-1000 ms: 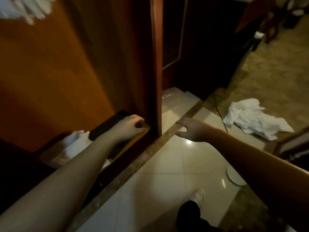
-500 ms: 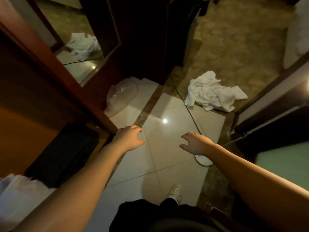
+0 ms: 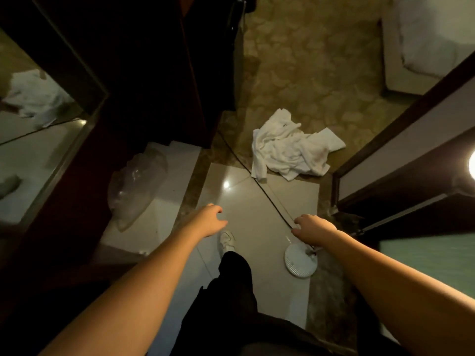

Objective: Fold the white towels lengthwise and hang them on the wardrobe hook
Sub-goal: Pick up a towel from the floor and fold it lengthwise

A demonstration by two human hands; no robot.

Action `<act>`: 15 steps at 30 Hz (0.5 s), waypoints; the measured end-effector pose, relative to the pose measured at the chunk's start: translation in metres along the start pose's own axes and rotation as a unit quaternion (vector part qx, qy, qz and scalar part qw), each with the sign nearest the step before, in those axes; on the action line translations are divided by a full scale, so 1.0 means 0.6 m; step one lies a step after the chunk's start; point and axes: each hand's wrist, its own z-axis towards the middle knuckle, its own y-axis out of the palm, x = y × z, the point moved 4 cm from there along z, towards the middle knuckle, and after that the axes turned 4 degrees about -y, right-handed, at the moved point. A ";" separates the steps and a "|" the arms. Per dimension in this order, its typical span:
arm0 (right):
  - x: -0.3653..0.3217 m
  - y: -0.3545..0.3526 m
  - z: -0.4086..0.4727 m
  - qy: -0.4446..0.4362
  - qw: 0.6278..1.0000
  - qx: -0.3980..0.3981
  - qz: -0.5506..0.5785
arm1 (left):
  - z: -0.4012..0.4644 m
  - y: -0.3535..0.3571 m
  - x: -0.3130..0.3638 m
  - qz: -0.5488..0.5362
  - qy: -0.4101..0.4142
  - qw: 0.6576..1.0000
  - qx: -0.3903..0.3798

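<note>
From the head view, the person stands on pale floor tiles (image 3: 257, 206), both bare arms stretched forward. The left hand (image 3: 207, 222) and right hand (image 3: 312, 228) hang empty over the floor, fingers loosely curled and gripping nothing. The white towels (image 3: 288, 150) lie crumpled on the floor well ahead of the hands, where tile meets patterned carpet (image 3: 308, 60), beside a dark wardrobe (image 3: 144, 73) with a mirror (image 3: 33, 140)

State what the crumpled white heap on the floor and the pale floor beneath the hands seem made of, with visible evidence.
Crumpled white towel heap: soft woven cloth, probably terry cotton; matte, with limp folds. Pale floor tiles: likely glazed ceramic or polished stone; glossy, reflecting a lamp, with straight joints.
</note>
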 end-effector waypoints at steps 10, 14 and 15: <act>0.026 -0.129 0.257 0.090 0.983 -0.048 0.151 | 0.364 -0.143 0.028 -0.022 -0.005 0.994 -0.111; 0.057 -0.142 0.383 0.108 0.971 -0.066 0.201 | 0.507 -0.150 0.048 -0.071 -0.018 0.990 -0.120; 0.068 -0.141 0.419 0.114 0.967 -0.068 0.215 | 0.543 -0.147 0.054 -0.089 -0.018 0.988 -0.124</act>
